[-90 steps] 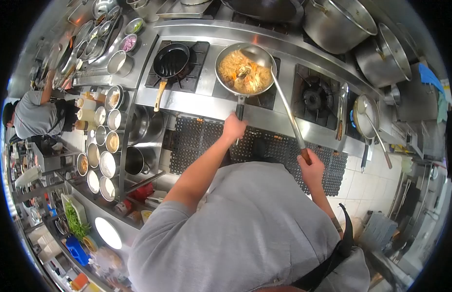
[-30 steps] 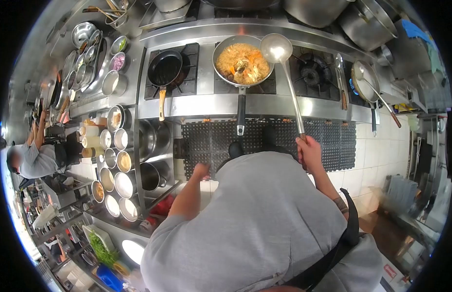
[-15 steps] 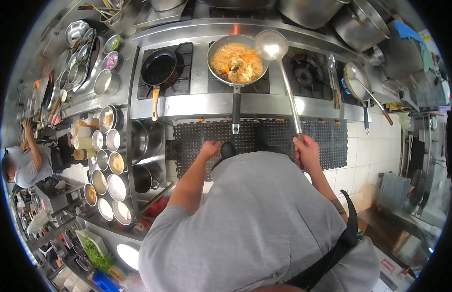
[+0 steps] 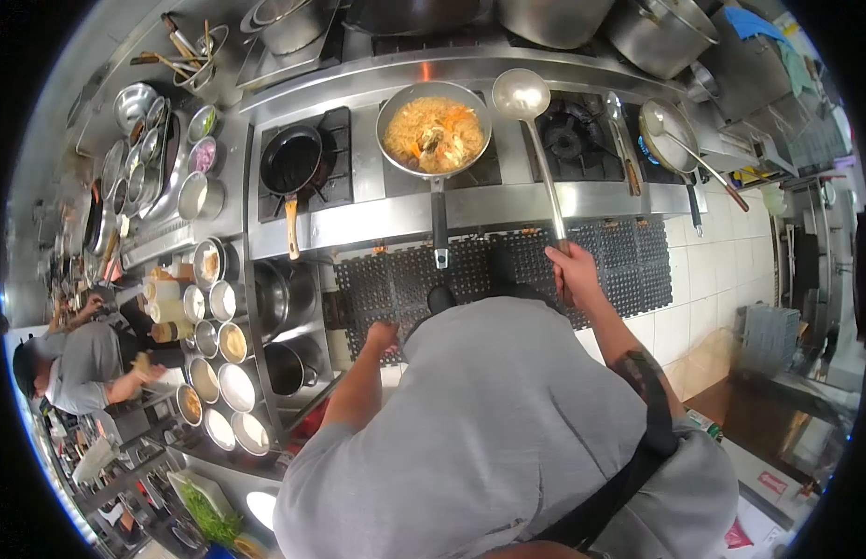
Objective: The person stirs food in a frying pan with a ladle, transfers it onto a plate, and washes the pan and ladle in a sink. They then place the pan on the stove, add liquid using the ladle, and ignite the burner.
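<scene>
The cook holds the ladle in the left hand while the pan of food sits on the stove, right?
Not quite: the head view shows the right hand holding the ladle. The pan of food does sit on the stove.

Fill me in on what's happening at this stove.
A person's right hand grips a long-handled ladle, held out beside a pan of noodle-like food on the stove. The left hand is apart from the pan, with nothing visible in it. Farther right, a blue flame burns under another pan.
</scene>
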### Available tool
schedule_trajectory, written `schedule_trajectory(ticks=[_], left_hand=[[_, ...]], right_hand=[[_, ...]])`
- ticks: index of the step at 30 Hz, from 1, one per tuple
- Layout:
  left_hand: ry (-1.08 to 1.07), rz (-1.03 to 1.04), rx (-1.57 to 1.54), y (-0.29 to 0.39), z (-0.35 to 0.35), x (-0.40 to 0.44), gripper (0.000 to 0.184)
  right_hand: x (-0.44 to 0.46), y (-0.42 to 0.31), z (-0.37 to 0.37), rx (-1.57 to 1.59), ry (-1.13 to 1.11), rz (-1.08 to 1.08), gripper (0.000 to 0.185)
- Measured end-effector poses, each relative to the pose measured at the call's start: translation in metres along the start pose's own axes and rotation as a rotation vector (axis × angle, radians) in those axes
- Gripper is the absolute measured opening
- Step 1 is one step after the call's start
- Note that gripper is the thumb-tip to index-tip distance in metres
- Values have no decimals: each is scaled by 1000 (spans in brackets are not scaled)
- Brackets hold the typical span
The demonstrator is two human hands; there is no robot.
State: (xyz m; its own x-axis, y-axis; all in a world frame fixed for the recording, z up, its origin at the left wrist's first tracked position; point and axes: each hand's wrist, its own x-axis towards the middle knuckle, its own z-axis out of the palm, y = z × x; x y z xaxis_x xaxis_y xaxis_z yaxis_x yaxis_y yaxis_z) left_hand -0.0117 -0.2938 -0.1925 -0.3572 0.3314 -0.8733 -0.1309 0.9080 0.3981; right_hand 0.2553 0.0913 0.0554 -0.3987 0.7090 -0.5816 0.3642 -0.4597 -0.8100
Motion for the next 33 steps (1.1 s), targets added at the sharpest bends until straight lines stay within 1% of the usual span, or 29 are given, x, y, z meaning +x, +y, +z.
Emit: schedule_trajectory(ticks=[2,3,4,5,7,9,10,11,12,13,14,15,16,17,19,20,24,26,27,29,30,31,32,33], left_hand=[[15,31,34,14,0,-8,41],[25,54,60,21,-1,-10,42],[3,12,25,24,-3,-8,42],[6,29,54,24,-4,-10,42],[40,388,292,29,-8,-14,41],[133,253,251,64,-5,-59,39],[211,510,465,48,-6,-54,38],[208,519,485,32,-9,-44,38],[229,681,703,15,-15,-36,38],[247,847,914,12,-17,-30,38],[153,138,352,61,-11,-84,36],[144,143,354,50,-10,-79,36],[134,199,456,25,-12,-63,36],[130,256,557,1,-14,-48,37],[87,250,594,-22,-11,-41,36],[51,215,568,-29,-8,-37,35],[-70,123,489,-38,12,-17,33],[-128,98,467,-31,24,-1,33],[-152,81,456,-25,31,7,32],[-193,52,440,-10,43,19,32],[-203,61,451,-3,51,24,32],[-208,86,476,5,59,29,32],[-207,134,524,12,65,32,32],[-200,223,613,18,72,34,33]], right_hand=[[35,1,1,-33,-16,-37,18],[53,-3,2,7,-32,-36,17],[70,-4,2,54,-44,-34,17],[85,-4,0,81,-27,-46,17],[115,-1,-8,136,-70,-2,15],[127,-2,-18,139,-55,13,16],[133,-1,-22,109,-62,39,17],[150,7,-26,128,-51,36,17],[171,23,-30,-41,-18,-20,20],[184,33,-34,-216,17,-77,24],[186,37,-39,-214,31,-77,24],[185,41,-40,-433,142,-235,28],[181,42,-41,-656,250,-394,33],[173,39,-43,-664,255,-391,33],[159,41,-51,-663,226,-243,45],[157,63,-51,-742,476,-440,44],[86,86,-87,-795,510,-378,49],[50,104,-116,-925,449,-171,46],[38,118,-136,-938,462,-159,46],[20,145,-182,-1021,295,-109,41],[9,146,-200,-1032,301,-108,41],[-2,144,-216,-972,372,-102,37],[-9,142,-232,-904,437,-95,33],[-13,131,-248,-928,495,-109,30]])
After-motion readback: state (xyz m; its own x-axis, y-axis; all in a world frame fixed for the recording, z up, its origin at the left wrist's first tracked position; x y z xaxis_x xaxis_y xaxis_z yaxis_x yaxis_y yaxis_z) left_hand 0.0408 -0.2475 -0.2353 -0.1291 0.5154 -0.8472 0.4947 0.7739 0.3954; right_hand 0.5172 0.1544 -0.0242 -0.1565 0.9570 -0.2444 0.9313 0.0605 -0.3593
